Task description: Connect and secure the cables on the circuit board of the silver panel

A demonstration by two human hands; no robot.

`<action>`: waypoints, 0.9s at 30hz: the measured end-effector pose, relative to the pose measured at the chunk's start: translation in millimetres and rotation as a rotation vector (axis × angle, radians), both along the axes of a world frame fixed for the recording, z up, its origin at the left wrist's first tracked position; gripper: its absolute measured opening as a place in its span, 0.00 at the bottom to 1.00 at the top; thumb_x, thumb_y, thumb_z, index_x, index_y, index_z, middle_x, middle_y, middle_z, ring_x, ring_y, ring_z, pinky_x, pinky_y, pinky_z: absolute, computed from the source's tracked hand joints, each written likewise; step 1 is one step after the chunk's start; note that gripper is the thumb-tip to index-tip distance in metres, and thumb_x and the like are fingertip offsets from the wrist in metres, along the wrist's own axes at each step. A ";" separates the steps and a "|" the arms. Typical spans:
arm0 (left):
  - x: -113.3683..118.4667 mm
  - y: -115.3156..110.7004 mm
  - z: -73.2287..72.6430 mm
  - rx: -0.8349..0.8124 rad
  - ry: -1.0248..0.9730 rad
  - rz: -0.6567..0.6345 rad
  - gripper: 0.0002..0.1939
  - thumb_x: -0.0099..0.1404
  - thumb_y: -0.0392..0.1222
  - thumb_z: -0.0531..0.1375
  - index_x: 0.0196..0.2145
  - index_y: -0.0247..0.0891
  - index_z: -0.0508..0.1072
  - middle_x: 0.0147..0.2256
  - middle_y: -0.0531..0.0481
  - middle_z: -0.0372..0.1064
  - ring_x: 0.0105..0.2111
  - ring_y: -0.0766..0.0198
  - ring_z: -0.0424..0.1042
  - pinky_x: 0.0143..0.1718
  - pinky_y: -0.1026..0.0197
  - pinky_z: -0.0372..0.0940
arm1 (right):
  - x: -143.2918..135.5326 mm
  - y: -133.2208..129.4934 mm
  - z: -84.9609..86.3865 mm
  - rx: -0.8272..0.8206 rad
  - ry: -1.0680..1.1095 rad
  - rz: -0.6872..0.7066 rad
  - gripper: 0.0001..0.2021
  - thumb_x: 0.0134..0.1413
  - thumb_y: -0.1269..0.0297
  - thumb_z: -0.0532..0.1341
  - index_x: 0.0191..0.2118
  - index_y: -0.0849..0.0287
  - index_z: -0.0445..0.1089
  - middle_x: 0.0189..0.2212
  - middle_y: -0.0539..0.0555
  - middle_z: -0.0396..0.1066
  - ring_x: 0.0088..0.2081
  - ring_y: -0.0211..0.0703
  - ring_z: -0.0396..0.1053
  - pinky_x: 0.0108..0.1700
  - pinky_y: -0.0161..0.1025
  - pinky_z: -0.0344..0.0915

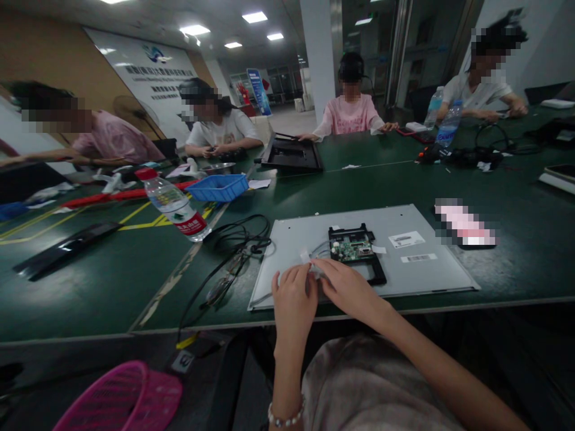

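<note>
A flat grey display panel (296, 233) lies back side up at the table's front edge. On it sits a black plastic bracket (380, 270) around a green circuit board (354, 250). Thin grey wires (320, 246) run from the board's left side toward my fingers. My left hand (294, 299) is closed in a pinch over the panel's front left part. Fingertips of my right hand (353, 286) meet it there, also pinched. Between them shows a small whitish piece (316, 270), too small and covered to name. Two white labels (406, 239) are stuck on the panel's right side.
Left of the panel are black cables (242, 236), glasses (220, 290), a water bottle (175, 206) and a blue tray (220, 188). A phone (467, 224) lies right. A pink basket (148, 395) stands below the table. Several people sit around; one touches a black casing (291, 154).
</note>
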State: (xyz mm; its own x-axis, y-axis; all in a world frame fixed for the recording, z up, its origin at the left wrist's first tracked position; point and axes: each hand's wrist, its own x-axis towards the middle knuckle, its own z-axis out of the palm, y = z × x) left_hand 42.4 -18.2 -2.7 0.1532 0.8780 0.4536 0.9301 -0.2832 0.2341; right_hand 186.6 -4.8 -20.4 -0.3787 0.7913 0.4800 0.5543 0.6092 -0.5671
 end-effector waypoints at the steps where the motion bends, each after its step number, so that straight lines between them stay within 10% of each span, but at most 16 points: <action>1: -0.6 1.7 -0.2 0.018 -0.016 0.007 0.13 0.68 0.37 0.49 0.46 0.39 0.71 0.44 0.45 0.74 0.46 0.55 0.71 0.58 0.45 0.54 | 0.2 -0.9 0.0 0.003 -0.012 -0.003 0.23 0.58 0.76 0.50 0.59 0.61 0.61 0.54 0.60 0.67 0.56 0.46 0.65 0.58 0.46 0.63; 8: -7.0 20.7 -8.4 -0.013 0.036 -0.042 0.17 0.68 0.33 0.49 0.51 0.39 0.68 0.52 0.43 0.70 0.55 0.55 0.65 0.59 0.45 0.53 | -1.3 -4.9 4.0 0.064 -0.146 0.044 0.14 0.60 0.73 0.52 0.48 0.63 0.70 0.48 0.62 0.72 0.53 0.49 0.68 0.55 0.47 0.66; 21: -7.0 25.8 -10.4 -0.132 0.063 0.044 0.17 0.68 0.37 0.50 0.53 0.39 0.67 0.52 0.42 0.70 0.57 0.54 0.64 0.61 0.40 0.48 | 7.3 -18.0 -9.1 0.032 -0.214 0.092 0.26 0.61 0.55 0.55 0.60 0.64 0.61 0.59 0.64 0.64 0.61 0.51 0.59 0.62 0.50 0.57; 27: -0.8 13.6 17.2 -0.054 -0.163 -0.039 0.17 0.67 0.36 0.52 0.52 0.41 0.69 0.55 0.43 0.66 0.58 0.51 0.61 0.61 0.38 0.51 | 6.9 -19.0 -4.5 0.031 -0.223 0.077 0.24 0.61 0.56 0.55 0.59 0.65 0.62 0.58 0.63 0.64 0.61 0.51 0.59 0.63 0.49 0.56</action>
State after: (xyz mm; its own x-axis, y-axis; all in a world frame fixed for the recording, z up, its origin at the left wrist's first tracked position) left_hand 41.7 -4.7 14.5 0.1155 0.8964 0.4279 0.8672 -0.3010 0.3967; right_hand 193.5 -23.8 -24.9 -0.5366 0.7421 0.4017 0.6152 0.6698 -0.4158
